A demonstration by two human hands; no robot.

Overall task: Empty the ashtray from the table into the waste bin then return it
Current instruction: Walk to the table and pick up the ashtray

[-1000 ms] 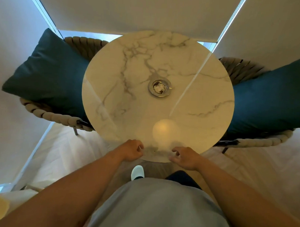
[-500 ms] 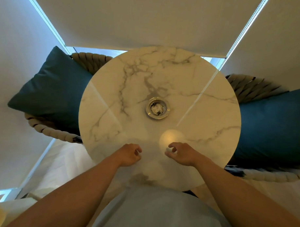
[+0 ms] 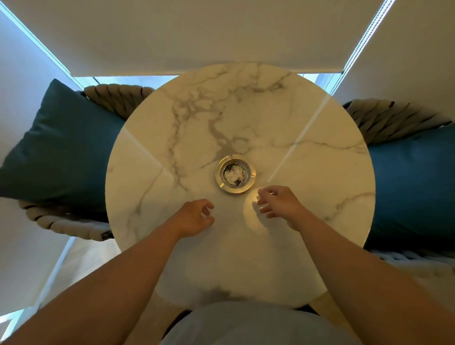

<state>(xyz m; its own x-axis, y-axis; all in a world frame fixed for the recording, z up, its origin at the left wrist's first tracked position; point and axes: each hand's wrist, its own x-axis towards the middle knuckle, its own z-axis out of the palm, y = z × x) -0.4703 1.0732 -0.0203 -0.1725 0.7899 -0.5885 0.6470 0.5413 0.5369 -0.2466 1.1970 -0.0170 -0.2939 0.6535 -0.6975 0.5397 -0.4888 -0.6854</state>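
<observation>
A round metal ashtray (image 3: 235,175) holding grey and black ash sits near the middle of a round white marble table (image 3: 311,175). My right hand (image 3: 278,202) hovers just to the near right of the ashtray, fingers spread and empty, a short gap from its rim. My left hand (image 3: 195,217) is over the table to the near left of the ashtray, fingers loosely curled apart, holding nothing. No waste bin is in view.
Two woven rope chairs flank the table, each with a dark teal cushion: one at the left (image 3: 59,151), one at the right (image 3: 414,184). Window blinds (image 3: 200,29) hang behind the table. Pale floor (image 3: 84,260) shows at the lower left.
Both hands have moved forward from the table's near edge toward the ashtray. The right hand's fingers have spread. The view has come closer over the table.
</observation>
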